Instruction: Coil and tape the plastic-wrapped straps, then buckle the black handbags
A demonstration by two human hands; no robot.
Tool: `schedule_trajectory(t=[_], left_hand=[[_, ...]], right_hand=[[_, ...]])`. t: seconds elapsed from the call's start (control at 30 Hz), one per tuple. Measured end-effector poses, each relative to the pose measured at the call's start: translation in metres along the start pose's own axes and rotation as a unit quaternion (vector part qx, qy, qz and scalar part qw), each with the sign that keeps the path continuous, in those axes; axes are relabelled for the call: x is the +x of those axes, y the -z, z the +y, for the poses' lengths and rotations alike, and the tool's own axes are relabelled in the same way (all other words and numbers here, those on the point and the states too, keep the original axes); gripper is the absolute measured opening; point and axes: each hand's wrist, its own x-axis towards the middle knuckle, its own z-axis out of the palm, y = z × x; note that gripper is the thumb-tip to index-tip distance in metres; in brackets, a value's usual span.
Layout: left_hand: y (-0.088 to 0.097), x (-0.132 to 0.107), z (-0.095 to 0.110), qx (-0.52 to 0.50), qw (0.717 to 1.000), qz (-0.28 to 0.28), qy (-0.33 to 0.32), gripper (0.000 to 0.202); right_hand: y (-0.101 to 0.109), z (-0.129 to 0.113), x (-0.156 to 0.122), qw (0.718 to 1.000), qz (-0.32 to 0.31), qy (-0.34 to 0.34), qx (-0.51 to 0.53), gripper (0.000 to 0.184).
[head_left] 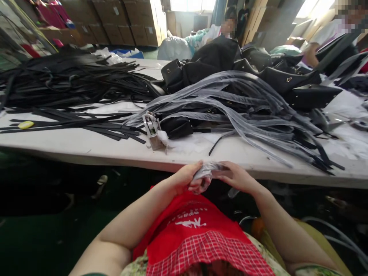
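Note:
My left hand [185,179] and my right hand [237,178] meet just below the white table's front edge [120,155]. Both are closed on a crumpled clear plastic wrap [204,171] held between them, over my red apron [198,234]. On the table right in front lies a heap of grey plastic-sleeved straps [230,103] that fans out to the right. A small metal tool [152,130] with a bit of white wrap stands near the edge, left of my hands.
Loose black straps [69,82] cover the table's left side, with a yellow piece [25,124] beside them. Black bags [258,71] are piled at the back. Two other people sit behind the far side. Cardboard boxes [115,19] stack at the back left.

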Motion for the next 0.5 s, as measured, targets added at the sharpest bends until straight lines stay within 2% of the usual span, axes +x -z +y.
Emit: schedule_trajectory(t=[0.07, 0.1, 0.17, 0.23, 0.3, 0.33, 0.4, 0.5], left_hand=[[0.003, 0.002, 0.014, -0.108, 0.994, -0.001, -0.023, 0.069], [0.005, 0.005, 0.019, -0.139, 0.988, 0.021, -0.058, 0.067], [0.007, 0.013, 0.023, -0.150, 0.968, 0.114, -0.164, 0.060], [0.009, 0.021, 0.017, -0.047, 0.935, 0.226, -0.271, 0.052], [0.011, 0.025, 0.004, 0.152, 0.885, 0.300, -0.323, 0.045], [0.012, 0.024, -0.003, 0.261, 0.853, 0.314, -0.324, 0.043], [0.013, 0.018, -0.015, 0.446, 0.785, 0.304, -0.303, 0.042], [0.013, 0.006, -0.023, 0.610, 0.702, 0.254, -0.267, 0.046]], right_hand=[[-0.031, -0.014, -0.003, 0.996, -0.033, -0.002, 0.077, 0.043], [-0.048, -0.024, -0.004, 0.992, -0.045, -0.012, 0.117, 0.039], [-0.074, -0.046, -0.008, 0.973, -0.105, -0.026, 0.203, 0.035], [-0.084, -0.067, -0.011, 0.934, -0.189, -0.027, 0.303, 0.041], [-0.073, -0.078, -0.012, 0.901, -0.213, -0.020, 0.378, 0.048], [-0.061, -0.079, -0.010, 0.897, -0.200, -0.016, 0.394, 0.049], [-0.034, -0.074, -0.006, 0.906, -0.172, -0.015, 0.387, 0.047], [-0.002, -0.056, 0.001, 0.919, -0.204, -0.049, 0.335, 0.043]])
